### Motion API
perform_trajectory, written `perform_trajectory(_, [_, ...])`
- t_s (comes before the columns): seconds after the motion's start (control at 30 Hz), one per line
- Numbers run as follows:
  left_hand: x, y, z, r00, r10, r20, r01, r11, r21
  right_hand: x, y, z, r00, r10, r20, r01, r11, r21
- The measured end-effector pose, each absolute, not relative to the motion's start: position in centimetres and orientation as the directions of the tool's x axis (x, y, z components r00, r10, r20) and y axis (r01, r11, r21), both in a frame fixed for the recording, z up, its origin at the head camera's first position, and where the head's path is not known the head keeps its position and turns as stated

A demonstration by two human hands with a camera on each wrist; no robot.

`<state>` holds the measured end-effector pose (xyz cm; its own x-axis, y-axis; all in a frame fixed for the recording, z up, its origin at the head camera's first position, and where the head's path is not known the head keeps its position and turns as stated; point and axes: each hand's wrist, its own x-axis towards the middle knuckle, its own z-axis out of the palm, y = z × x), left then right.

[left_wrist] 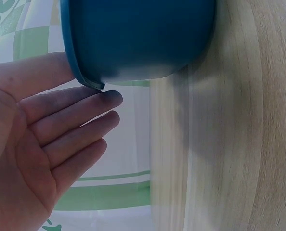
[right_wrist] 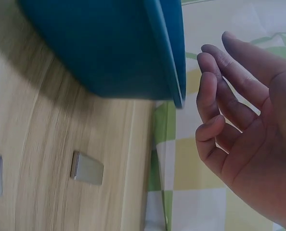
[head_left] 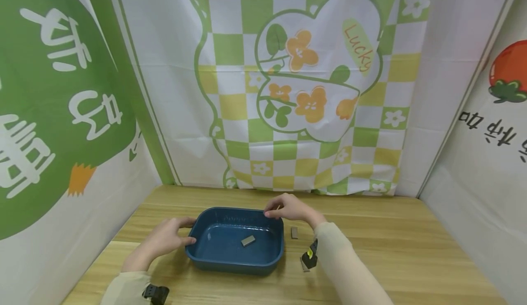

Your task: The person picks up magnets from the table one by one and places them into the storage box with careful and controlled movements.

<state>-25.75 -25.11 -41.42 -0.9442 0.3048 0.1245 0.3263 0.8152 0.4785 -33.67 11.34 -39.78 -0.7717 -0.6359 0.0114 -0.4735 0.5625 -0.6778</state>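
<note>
Both hands (head_left: pixel 164 238) (head_left: pixel 290 208) flank the blue tray (head_left: pixel 214 263).

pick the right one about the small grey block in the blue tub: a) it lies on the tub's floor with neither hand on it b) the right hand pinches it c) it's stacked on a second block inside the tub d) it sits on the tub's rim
a: in the head view the small grey block lies flat on the floor of the blue tub, while the left hand and the right hand are at the tub's rim, away from the block.
</note>
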Motion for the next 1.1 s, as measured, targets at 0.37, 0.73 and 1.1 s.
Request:
perform_trajectory(0.37, [-25.8,-25.1,-41.5,-0.942,0.307,0.135,0.333,0.814,0.475,-33.7,13.2,-40.2,-0.793,-0.608,0.011,-0.468,0.599,-0.649])
perform_trajectory(0.73, [-25.8,-25.2,-41.5,-0.943,0.305,0.133,0.331,0.817,0.472,-33.8,14.7,-41.0,-0.817,-0.576,0.013,-0.439,0.607,-0.662])
perform_trajectory(1.1, [-25.9,-25.1,-41.6,-0.944,0.304,0.13,0.329,0.817,0.474,-33.8,15.8,-41.1,-0.829,-0.558,0.029,-0.428,0.601,-0.675])
